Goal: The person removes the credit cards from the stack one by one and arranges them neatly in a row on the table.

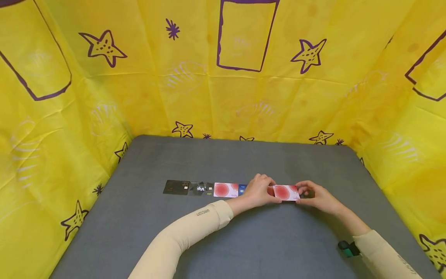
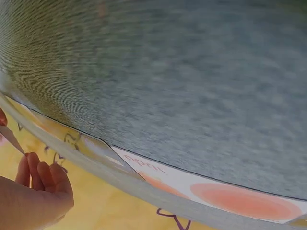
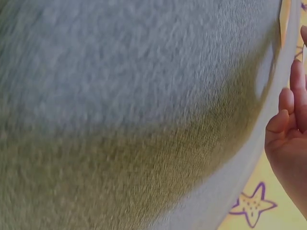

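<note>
A white card with a red circle (image 1: 286, 192) is held between both hands, just above the table. My left hand (image 1: 259, 190) pinches its left end, and in the left wrist view a pale corner of the card (image 2: 10, 138) shows at the fingertips of the left hand (image 2: 41, 196). At the card's right end, my right hand (image 1: 318, 197) grips with thumb and forefinger; the right wrist view shows the right hand (image 3: 292, 127) at its edge. To the left lie a similar white card with a red circle (image 1: 223, 190) and a blue card (image 1: 242, 189), partly hidden by the left hand.
The row continues left with a dark see-through VIP card (image 1: 201, 188) and a black VIP card (image 1: 176, 187). A black and green strap (image 1: 348, 248) is by the right sleeve. Yellow patterned cloth (image 1: 195, 97) walls in the grey table (image 1: 216, 162) behind and at both sides.
</note>
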`<state>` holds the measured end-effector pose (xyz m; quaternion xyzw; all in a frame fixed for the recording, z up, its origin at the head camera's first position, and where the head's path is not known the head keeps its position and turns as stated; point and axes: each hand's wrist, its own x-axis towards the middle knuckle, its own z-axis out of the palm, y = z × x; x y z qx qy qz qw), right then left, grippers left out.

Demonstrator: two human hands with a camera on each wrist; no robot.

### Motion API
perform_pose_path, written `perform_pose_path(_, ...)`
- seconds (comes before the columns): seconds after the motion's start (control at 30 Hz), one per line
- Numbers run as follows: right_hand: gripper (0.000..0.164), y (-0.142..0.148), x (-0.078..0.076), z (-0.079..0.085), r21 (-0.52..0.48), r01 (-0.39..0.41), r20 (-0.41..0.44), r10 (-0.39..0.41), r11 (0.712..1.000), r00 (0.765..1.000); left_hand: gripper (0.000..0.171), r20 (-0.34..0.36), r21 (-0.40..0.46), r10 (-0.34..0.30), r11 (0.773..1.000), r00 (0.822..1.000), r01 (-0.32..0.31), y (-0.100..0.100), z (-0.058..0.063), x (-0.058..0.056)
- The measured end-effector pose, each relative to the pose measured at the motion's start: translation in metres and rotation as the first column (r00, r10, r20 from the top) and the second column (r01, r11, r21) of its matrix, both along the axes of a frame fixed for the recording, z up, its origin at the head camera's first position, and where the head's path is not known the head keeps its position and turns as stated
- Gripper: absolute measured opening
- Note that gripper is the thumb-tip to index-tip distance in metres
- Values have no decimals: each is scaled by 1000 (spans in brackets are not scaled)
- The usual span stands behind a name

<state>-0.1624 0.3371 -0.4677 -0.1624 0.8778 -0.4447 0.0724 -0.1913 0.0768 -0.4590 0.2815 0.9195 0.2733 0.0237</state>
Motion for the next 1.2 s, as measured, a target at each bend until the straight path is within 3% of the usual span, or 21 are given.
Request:
perform_pose_path(0.53, 47, 26, -1, -1, 36, -14, -4, 14, 999, 1000, 52, -79, -97, 20, 995, 997, -28, 33, -9, -3)
perform_pose_path(1.2, 48, 48, 2, 1, 124, 15, 36, -20, 992, 999, 46, -63, -168, 62, 983, 996, -72, 61, -14, 1)
